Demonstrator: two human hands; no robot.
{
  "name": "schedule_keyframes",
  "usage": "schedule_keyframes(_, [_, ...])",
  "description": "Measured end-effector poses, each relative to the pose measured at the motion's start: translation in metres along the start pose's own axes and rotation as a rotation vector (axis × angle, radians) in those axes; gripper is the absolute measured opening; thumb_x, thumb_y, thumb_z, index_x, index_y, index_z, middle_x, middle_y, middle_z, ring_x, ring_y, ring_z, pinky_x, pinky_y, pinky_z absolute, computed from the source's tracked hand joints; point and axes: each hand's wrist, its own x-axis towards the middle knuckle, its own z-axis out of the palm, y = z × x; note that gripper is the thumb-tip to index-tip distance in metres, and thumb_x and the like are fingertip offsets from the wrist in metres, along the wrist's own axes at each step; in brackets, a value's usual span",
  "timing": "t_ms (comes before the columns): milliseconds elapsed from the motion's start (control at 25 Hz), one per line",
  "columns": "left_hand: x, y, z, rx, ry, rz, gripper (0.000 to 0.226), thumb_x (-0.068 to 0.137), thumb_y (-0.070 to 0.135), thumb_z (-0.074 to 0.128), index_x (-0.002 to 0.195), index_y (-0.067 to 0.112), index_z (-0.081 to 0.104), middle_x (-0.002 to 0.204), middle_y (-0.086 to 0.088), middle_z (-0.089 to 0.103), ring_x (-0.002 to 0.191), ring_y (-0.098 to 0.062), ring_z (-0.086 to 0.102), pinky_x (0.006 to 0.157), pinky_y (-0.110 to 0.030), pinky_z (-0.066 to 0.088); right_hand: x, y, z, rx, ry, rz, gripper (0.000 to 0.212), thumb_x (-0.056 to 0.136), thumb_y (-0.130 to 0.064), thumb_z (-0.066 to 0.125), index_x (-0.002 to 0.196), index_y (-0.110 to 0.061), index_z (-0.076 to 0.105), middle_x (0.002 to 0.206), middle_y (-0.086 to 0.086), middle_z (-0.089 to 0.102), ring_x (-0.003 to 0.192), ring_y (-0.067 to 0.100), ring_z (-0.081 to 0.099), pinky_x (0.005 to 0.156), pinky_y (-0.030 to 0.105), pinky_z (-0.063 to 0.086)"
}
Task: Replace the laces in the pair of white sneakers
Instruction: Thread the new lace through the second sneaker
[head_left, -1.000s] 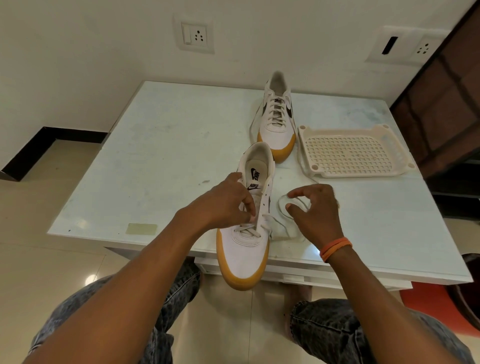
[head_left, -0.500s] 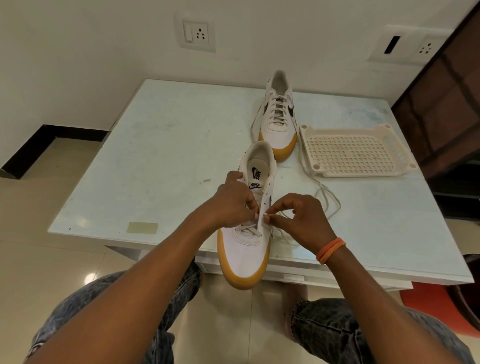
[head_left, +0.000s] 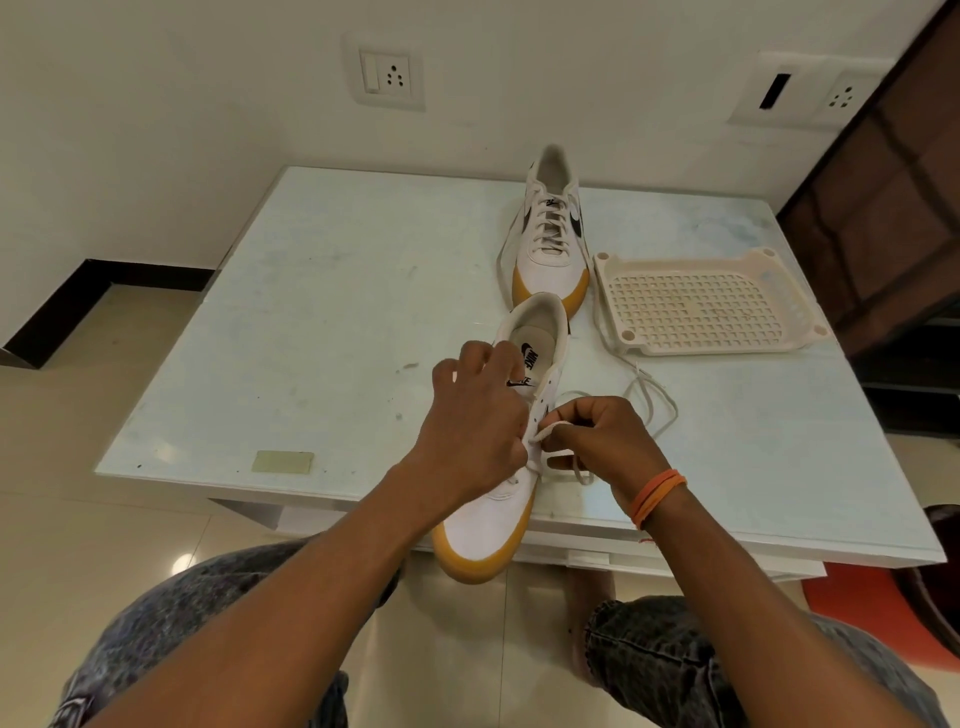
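Hanging over the near edge of the table, the toe of the near sneaker juts toward the person's knees, its gum sole past the tabletop. The left hand lies across the eyelet rows with fingers curled down onto the upper; it seems to steady the shoe and may pinch lace at the eyelets, but the fingertips are hidden, so I cannot tell exactly what they hold. The right hand, just beside it, has thumb and fingers closed on the white lace, a short stretch bridging the gap between the two hands at the shoe's right eyelet row. The slack of that lace loops loosely over the table to the right.

The lace looks soft, flat and limp, so it will likely buckle if pushed; taking it close to the tip gives the best control for feeding an eyelet. The sneaker looks light and, with its toe overhanging, may pivot or slide when pulled, so a hold over the midfoot seems wise.

Further back lies a pale perforated tray, and left of it the second sneaker, fully laced, its toe nearly touching the near shoe's heel. The job looks about midway.
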Motion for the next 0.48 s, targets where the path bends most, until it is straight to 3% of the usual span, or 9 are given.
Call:
schedule_keyframes(120, [0.004,-0.006,-0.001,-0.085,-0.086,-0.069,0.017,0.080,0.033,0.072,0.095,0.026,0.071,0.119,0.007,0.047,0.113,-0.015,0.036,0.086,-0.032,0.029,-0.001,-0.001,-0.007,-0.060,-0.076,-0.016,0.006,0.077,-0.006,0.075,0.082,-0.002,0.075,0.081,0.013,0.074,0.082,0.027,0.071,0.077,0.034,0.060])
schedule_keyframes(200, [0.009,-0.014,-0.003,-0.209,-0.174,-0.138,0.011,0.078,0.032,0.076,0.088,0.030,0.072,0.114,0.011,0.045,0.110,-0.012,0.035,0.085,-0.032,0.025,-0.004,0.000,-0.005,-0.119,-0.098,-0.036,0.011,0.076,-0.013,0.079,0.082,-0.004,0.076,0.079,0.009,0.074,0.077,0.021,0.070,0.075,0.029,0.058])
schedule_keyframes(280, [0.012,-0.018,-0.002,-0.296,-0.255,-0.180,0.008,0.078,0.030,0.078,0.080,0.033,0.070,0.107,0.013,0.047,0.109,-0.011,0.038,0.089,-0.036,0.032,-0.004,0.001,-0.002,-0.077,-0.064,-0.013,0.017,0.076,-0.015,0.080,0.082,-0.001,0.075,0.079,0.013,0.074,0.073,0.021,0.068,0.073,0.030,0.057])
schedule_keyframes(360, [0.014,-0.023,0.000,-0.534,-0.320,-0.263,0.005,0.079,0.022,0.076,0.077,0.026,0.074,0.096,0.011,0.060,0.101,-0.013,0.054,0.090,-0.039,0.047,-0.004,0.002,0.001,0.076,-0.032,0.066,0.018,0.077,-0.010,0.078,0.083,0.006,0.073,0.082,0.018,0.073,0.078,0.027,0.069,0.076,0.036,0.058])
schedule_keyframes(480, [0.019,-0.030,-0.006,-0.851,-0.424,-0.387,0.008,0.085,0.011,0.070,0.088,0.009,0.077,0.088,-0.002,0.073,0.088,-0.014,0.066,0.075,-0.024,0.053,-0.008,0.000,0.008,0.240,-0.025,0.241,0.018,0.077,-0.005,0.076,0.088,0.009,0.071,0.087,0.018,0.073,0.084,0.029,0.070,0.076,0.046,0.059])
